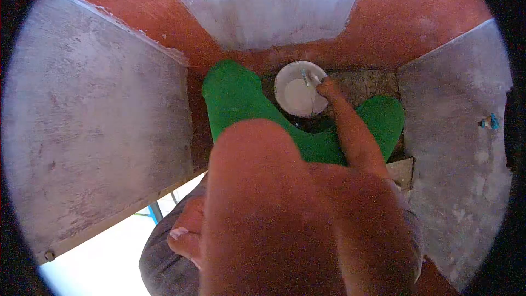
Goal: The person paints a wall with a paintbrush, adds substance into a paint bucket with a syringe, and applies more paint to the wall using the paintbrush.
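Note:
My right hand (329, 89) is closed around the handle of a paintbrush (313, 78), low in front of me. The brush is inside a round white basin (281, 100) and lies against its right inner side. White paint (300, 98) covers the basin's bottom. My left hand (186, 238) shows only in part at the lower left, against dark grey clothing, with a white smear at one fingertip. A large bare limb (257, 197) close to the camera hides the rest of that hand, so its grip does not show. My green-trousered legs (233, 96) are bent on both sides of the basin.
The red wall (378, 16) ahead carries a broad patch of white paint (268, 8). Whitish panels stand close on the left (104, 115) and right (455, 148). A blue fitting (494, 121) sticks out at right. A bright opening (104, 260) lies at lower left.

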{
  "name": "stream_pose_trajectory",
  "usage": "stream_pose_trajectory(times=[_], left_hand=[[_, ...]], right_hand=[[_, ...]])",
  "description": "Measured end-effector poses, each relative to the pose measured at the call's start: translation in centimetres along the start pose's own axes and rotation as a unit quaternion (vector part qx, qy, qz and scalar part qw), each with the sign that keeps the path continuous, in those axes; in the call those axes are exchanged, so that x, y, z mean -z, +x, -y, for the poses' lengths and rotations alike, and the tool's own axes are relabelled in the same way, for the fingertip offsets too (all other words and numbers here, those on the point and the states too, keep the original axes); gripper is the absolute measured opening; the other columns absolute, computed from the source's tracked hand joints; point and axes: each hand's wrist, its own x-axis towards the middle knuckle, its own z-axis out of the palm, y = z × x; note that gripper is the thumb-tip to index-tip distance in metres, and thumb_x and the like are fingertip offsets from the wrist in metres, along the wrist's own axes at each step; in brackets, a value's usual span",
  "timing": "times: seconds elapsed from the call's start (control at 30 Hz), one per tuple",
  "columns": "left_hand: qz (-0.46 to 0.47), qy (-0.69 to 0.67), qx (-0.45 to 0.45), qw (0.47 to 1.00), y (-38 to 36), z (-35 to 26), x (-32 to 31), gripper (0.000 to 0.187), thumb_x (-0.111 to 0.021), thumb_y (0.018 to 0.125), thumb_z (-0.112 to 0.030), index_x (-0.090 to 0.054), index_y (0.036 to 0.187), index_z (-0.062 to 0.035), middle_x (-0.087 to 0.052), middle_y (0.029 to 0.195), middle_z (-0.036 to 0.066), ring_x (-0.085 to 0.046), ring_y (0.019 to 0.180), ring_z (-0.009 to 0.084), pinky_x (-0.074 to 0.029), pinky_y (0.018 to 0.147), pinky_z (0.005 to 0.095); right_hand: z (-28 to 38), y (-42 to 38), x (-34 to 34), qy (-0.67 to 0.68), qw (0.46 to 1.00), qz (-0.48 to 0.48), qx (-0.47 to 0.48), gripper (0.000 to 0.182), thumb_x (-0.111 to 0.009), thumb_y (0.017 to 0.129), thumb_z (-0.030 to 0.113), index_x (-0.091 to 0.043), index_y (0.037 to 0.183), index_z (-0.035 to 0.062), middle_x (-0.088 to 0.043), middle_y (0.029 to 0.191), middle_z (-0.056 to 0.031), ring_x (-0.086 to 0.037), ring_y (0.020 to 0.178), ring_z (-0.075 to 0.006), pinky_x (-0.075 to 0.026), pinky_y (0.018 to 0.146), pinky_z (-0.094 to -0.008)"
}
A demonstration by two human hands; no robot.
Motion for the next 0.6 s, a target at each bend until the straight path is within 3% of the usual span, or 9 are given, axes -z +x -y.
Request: stream_pose_trajectory(times=[0.07,0.13,0.27,0.33,0.4,0.47,0.5,0.53,0.6], left_hand=[[-0.010,0.014,0.005,1.000,-0.3,0.0,1.0,0.031,-0.063,0.084,-0.022,-0.055,0.109,-0.0043,-0.060,0.083,0.005,-0.056,0.077,0.0125,-0.045,0.069,0.0251],[-0.022,0.039,0.015,0.999,-0.7,-0.2,2.7,0.032,-0.063,0.084,-0.022,-0.055,0.109,-0.0041,-0.060,0.083,0.005,-0.057,0.077,0.0122,-0.045,0.069,0.0247],[-0.141,0.196,0.103,0.965,-3.2,2.6,11.0,0.033,-0.064,0.084,-0.022,-0.055,0.110,-0.0037,-0.060,0.082,0.004,-0.057,0.077,0.0115,-0.045,0.069,0.0240],[-0.264,0.348,0.196,0.878,-7.5,6.9,19.0,0.031,-0.059,0.087,-0.026,-0.058,0.108,-0.0039,-0.059,0.079,0.002,-0.054,0.069,0.0101,-0.044,0.058,0.0265],[-0.484,0.358,0.256,0.756,-14.1,9.9,24.8,0.029,-0.061,0.084,-0.022,-0.059,0.108,-0.0053,-0.062,0.084,0.003,-0.057,0.074,0.0133,-0.047,0.063,0.0279],[-0.521,0.529,0.323,0.587,-25.9,14.3,34.1,0.030,-0.063,0.080,-0.015,-0.056,0.106,-0.0030,-0.063,0.091,0.012,-0.061,0.087,0.0270,-0.048,0.079,0.0367],[-0.534,0.634,0.351,0.435,-31.8,16.8,38.8,0.042,-0.069,0.076,-0.018,-0.051,0.111,-0.0026,-0.063,0.098,0.016,-0.060,0.093,0.0329,-0.047,0.084,0.0400],[-0.576,0.566,0.302,0.506,-31.4,15.7,37.7,0.050,-0.073,0.073,-0.018,-0.047,0.113,-0.0032,-0.061,0.101,0.016,-0.059,0.093,0.0311,-0.045,0.085,0.0405],[-0.506,0.654,0.245,0.506,-26.8,15.2,34.5,0.049,-0.071,0.074,-0.015,-0.048,0.116,-0.0023,-0.056,0.106,0.016,-0.055,0.099,0.0301,-0.043,0.089,0.0413]], right_hand=[[0.3,-0.1,0.1,0.018,0.999,0.020,-0.018,0.042,-0.060,0.072,0.027,-0.064,0.102,-0.0038,-0.063,0.105,-0.0229,-0.061,0.097,-0.0396,-0.048,0.085,-0.0467],[-1.4,1.7,-3.2,-0.081,0.994,-0.029,0.067,0.049,-0.057,0.078,0.033,-0.058,0.114,0.0008,-0.060,0.115,-0.0199,-0.053,0.112,-0.0352,-0.041,0.095,-0.0492],[-1.5,3.2,-4.6,0.003,0.965,-0.185,0.183,0.047,-0.061,0.075,0.031,-0.061,0.110,-0.0001,-0.060,0.113,-0.0209,-0.055,0.108,-0.0353,-0.043,0.091,-0.0479],[-0.9,2.3,-3.6,0.092,0.934,-0.268,0.219,0.043,-0.064,0.072,0.028,-0.064,0.103,-0.0022,-0.062,0.108,-0.0226,-0.059,0.100,-0.0369,-0.047,0.086,-0.0463],[-0.6,1.8,-3.8,0.092,0.940,-0.250,0.215,0.041,-0.066,0.070,0.026,-0.066,0.099,-0.0027,-0.062,0.106,-0.0235,-0.061,0.096,-0.0377,-0.049,0.083,-0.0456],[-1.7,4.2,-5.6,0.007,0.978,-0.120,0.170,0.040,-0.066,0.069,0.026,-0.066,0.098,-0.0015,-0.062,0.106,-0.0237,-0.061,0.095,-0.0377,-0.049,0.083,-0.0458],[-3.0,5.3,-7.1,-0.030,0.989,-0.057,0.134,0.040,-0.067,0.069,0.026,-0.067,0.098,-0.0009,-0.062,0.106,-0.0238,-0.061,0.095,-0.0377,-0.049,0.083,-0.0459],[-4.9,6.2,-8.4,-0.060,0.994,-0.001,0.086,0.039,-0.067,0.069,0.027,-0.067,0.098,-0.0003,-0.062,0.106,-0.0238,-0.061,0.094,-0.0377,-0.049,0.083,-0.0460],[-5.7,7.4,-10.7,-0.099,0.991,-0.019,0.086,0.039,-0.068,0.067,0.028,-0.068,0.094,0.0000,-0.063,0.103,-0.0248,-0.062,0.093,-0.0376,-0.049,0.083,-0.0470]])
